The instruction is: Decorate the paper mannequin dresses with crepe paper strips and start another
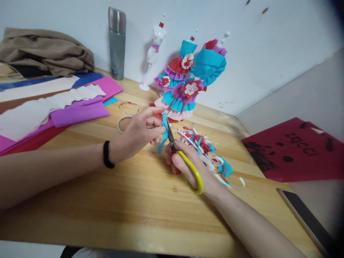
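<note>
My left hand (139, 129), with a black band at its wrist, pinches a narrow blue strip (161, 142) between thumb and fingers. The strip hangs above the wooden table (107, 208). My right hand (188, 161) is closed round yellow-handled scissors (191, 168), whose dark blades point up and lie along the right side of the strip. Whether the blades touch the strip is hard to tell. Just right of the scissors lies a heap of colourful paper scraps (201, 141).
Small dress forms in ruffled paper dresses (178, 95) and a bare one (154, 44) stand by the wall, near a green flask (117, 46). Coloured sheets (80, 114) and brown cloth (51, 50) lie left, two tape rings (129, 107) mid-table, a red bag (292, 154) and phone (303, 216) right.
</note>
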{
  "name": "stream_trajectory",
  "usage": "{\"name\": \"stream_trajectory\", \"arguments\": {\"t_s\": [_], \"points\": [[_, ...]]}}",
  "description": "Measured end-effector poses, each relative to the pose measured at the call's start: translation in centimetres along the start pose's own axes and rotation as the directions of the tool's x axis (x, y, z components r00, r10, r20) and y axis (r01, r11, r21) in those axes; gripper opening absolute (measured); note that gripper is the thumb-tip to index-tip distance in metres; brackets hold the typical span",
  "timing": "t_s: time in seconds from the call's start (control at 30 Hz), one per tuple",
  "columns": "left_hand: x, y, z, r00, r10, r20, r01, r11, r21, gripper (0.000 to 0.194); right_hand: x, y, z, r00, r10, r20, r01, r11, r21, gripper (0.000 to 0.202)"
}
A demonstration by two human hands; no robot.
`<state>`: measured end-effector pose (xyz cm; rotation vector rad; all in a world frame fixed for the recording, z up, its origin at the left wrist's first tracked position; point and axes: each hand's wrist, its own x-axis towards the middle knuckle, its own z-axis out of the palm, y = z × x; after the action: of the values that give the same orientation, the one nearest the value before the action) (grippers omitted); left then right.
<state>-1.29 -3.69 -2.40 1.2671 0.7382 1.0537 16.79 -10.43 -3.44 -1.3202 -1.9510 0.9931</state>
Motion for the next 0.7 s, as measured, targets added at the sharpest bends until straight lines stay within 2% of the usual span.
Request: {"name": "stream_trajectory", "arguments": {"t_s": [0.4,0.7], "points": [[-0.1,-0.13,0.0,0.999,0.051,0.019,-0.052,0.998,0.023,0.049,0.01,-0.03,-0.16,1.0,-0.001,0.01,0.001,0.999,0.035,0.062],[0.05,-0.11,-0.08,0.999,0.038,-0.031,-0.038,0.999,0.004,0.048,0.15,0.52,-0.16,0.999,-0.041,0.002,0.041,0.998,0.036,0.059]]}}
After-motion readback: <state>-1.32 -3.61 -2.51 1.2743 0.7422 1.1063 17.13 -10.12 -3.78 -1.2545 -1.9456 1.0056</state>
